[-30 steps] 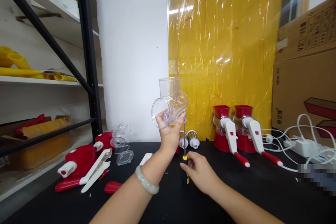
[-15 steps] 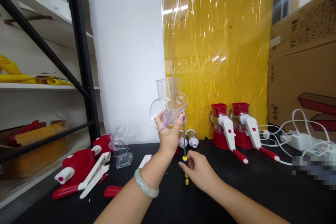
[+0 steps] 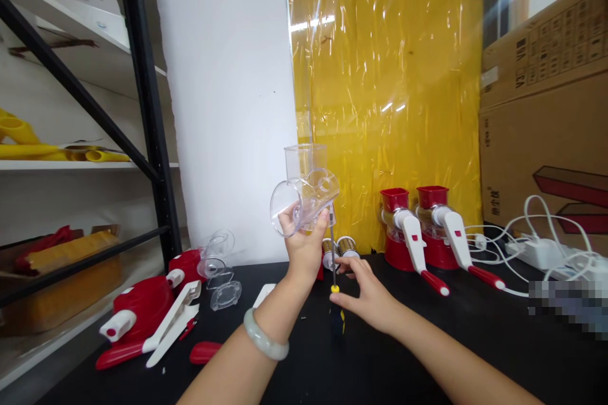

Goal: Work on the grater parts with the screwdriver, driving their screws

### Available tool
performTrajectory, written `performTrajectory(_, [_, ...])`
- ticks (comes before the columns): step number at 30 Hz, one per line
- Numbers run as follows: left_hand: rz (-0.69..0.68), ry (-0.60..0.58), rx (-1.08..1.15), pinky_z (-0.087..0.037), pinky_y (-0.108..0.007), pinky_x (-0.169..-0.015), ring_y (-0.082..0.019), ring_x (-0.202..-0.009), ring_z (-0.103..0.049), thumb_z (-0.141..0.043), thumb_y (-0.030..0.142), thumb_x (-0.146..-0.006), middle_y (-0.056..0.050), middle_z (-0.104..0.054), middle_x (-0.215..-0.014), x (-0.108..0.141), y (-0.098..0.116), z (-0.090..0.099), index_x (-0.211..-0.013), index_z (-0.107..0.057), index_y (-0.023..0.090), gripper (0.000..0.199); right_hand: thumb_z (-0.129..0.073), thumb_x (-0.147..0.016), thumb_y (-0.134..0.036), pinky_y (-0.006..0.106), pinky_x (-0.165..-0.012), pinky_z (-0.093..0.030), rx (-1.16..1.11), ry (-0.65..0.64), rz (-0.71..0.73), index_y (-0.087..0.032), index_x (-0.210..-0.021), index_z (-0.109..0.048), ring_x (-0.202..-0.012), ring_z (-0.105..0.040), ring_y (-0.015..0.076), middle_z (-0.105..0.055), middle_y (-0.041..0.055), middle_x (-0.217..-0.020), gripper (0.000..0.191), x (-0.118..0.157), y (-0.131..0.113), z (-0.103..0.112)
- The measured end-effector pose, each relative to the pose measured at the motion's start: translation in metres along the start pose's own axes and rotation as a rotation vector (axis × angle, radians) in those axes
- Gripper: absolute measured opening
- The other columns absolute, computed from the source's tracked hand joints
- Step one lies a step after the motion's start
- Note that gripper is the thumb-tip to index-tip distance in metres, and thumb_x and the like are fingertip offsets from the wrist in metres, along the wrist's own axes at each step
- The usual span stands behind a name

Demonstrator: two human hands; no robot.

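While the left hand has the clear plastic grinder body clasped above the black table, the right hand is loosely spread by the upright screwdriver, thumb at its yellow collar; can't tell if those fingers really grip. I'd line the shaft up straight, push up lightly so the tip doesn't slip, and turn gently, since that plastic probably cracks easily.

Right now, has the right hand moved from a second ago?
Yes, the right hand moved slightly upward: it now overlaps the white-ended drums in view, having sat below them.
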State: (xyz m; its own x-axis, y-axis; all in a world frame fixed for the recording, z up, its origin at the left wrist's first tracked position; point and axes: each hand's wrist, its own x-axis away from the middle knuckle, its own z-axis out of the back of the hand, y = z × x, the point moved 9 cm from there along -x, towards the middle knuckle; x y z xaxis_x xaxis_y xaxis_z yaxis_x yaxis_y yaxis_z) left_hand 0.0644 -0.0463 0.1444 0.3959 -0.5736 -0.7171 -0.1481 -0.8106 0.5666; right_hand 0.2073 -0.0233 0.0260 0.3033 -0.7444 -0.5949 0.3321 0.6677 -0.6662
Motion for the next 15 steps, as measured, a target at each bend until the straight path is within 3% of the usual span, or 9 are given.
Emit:
performTrajectory(2, [-0.006,-0.002,-0.001,-0.05,-0.037,-0.094,-0.02,-0.1,-0.067,-0.081,0.043,-0.069,-0.007,-0.065,-0.108,0.0,0.001,0.0,-0.105,-0.047,0.021,0.054,-0.073,-0.078,-0.037,0.046,-0.104,-0.043,-0.171,-0.087,0.021,-0.023,-0.133,-0.049,-0.118,-0.058,0.0251,-0.062,0.0098,-0.12,0.062,-0.001,0.0,-0.005])
performTrajectory(5, [-0.021,-0.005,0.003,-0.05,-0.037,-0.093,-0.021,-0.099,-0.068,-0.08,0.044,-0.069,-0.007,-0.066,-0.107,0.0,0.003,-0.001,-0.105,-0.048,0.021,0.053,-0.071,-0.079,-0.039,0.047,-0.103,-0.045,-0.294,-0.171,-0.016,-0.021,-0.126,-0.053,-0.102,-0.066,0.0234,-0.067,0.0047,-0.097,0.054,-0.003,0.006,-0.012])
performTrajectory(7, [-0.033,-0.01,-0.007,-0.051,-0.037,-0.093,-0.021,-0.099,-0.068,-0.08,0.045,-0.069,-0.007,-0.066,-0.106,0.0,0.005,-0.001,-0.104,-0.049,0.022,0.052,-0.08,-0.07,-0.04,0.05,-0.101,-0.046,-0.198,-0.068,-0.053,-0.021,-0.117,-0.058,-0.094,-0.066,0.0242,-0.065,0.0023,-0.088,0.055,-0.005,0.011,-0.004])
performTrajectory(10, [-0.044,-0.013,-0.026,-0.051,-0.037,-0.092,-0.021,-0.098,-0.068,-0.079,0.045,-0.07,-0.006,-0.067,-0.105,0.0,0.007,-0.002,-0.104,-0.05,0.022,0.05,-0.088,-0.061,-0.038,0.049,-0.104,-0.044,-0.145,0.045,-0.034,-0.025,-0.12,-0.057,-0.112,-0.06,0.0271,-0.062,0.0078,-0.115,0.068,-0.004,0.006,0.009])
performTrajectory(12, [-0.042,-0.011,-0.023,-0.051,-0.037,-0.091,-0.021,-0.097,-0.068,-0.079,0.045,-0.07,-0.006,-0.067,-0.104,0.0,0.008,-0.002,-0.103,-0.05,0.022,0.05,-0.084,-0.068,-0.037,0.048,-0.109,-0.041,-0.263,-0.049,0.007,-0.028,-0.131,-0.05,-0.127,-0.053,0.0258,-0.058,0.009,-0.129,0.072,-0.003,0.0,0.002])
performTrajectory(15, [-0.039,-0.013,-0.012,-0.051,-0.037,-0.091,-0.02,-0.095,-0.068,-0.079,0.046,-0.069,-0.006,-0.067,-0.102,0.0,0.007,-0.002,-0.102,-0.049,0.022,0.051,-0.075,-0.079,-0.04,0.05,-0.109,-0.041,-0.411,-0.207,0.013,-0.026,-0.135,-0.046,-0.117,-0.062,0.0241,-0.067,0.0056,-0.106,0.064,-0.002,-0.002,-0.013])
